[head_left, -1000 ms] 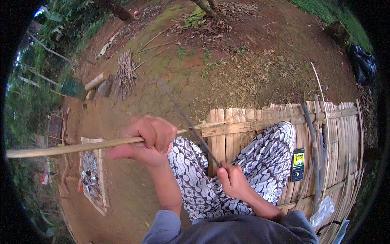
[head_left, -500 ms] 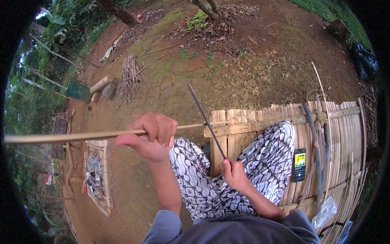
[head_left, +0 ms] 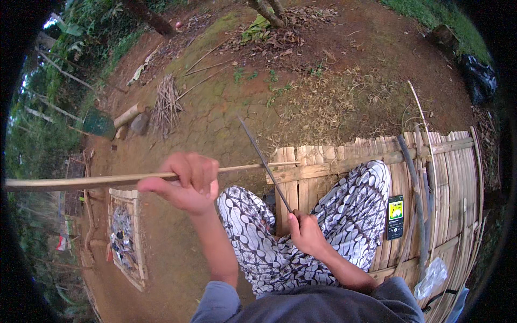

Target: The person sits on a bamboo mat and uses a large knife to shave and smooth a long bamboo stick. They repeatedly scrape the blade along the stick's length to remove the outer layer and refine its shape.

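Observation:
A long, pale bamboo strip (head_left: 81,181) runs sideways in front of me, with my left hand (head_left: 186,182) closed around it. Its left end goes out toward the rim of the picture, and its thin right end lies over the bamboo bench. In my right hand (head_left: 308,232) is the handle of a long, narrow knife (head_left: 252,140), mostly hidden by the fingers. The dark blade slants up and to the left. It crosses the strip near its right end; whether it bites into the strip I cannot tell.
I sit on a slatted bamboo bench (head_left: 371,148). On it lie a phone (head_left: 395,217), a grey pole (head_left: 414,177) and a clear plastic bag (head_left: 432,277). Curly shavings (head_left: 334,107) cover the ground beyond. A stick bundle (head_left: 167,99) and a framed ash bed (head_left: 142,264) are to the left.
My left hand has moved left, farther from the knife. The knife has shifted slightly left too, still across the strip, and the whole view has drifted a little.

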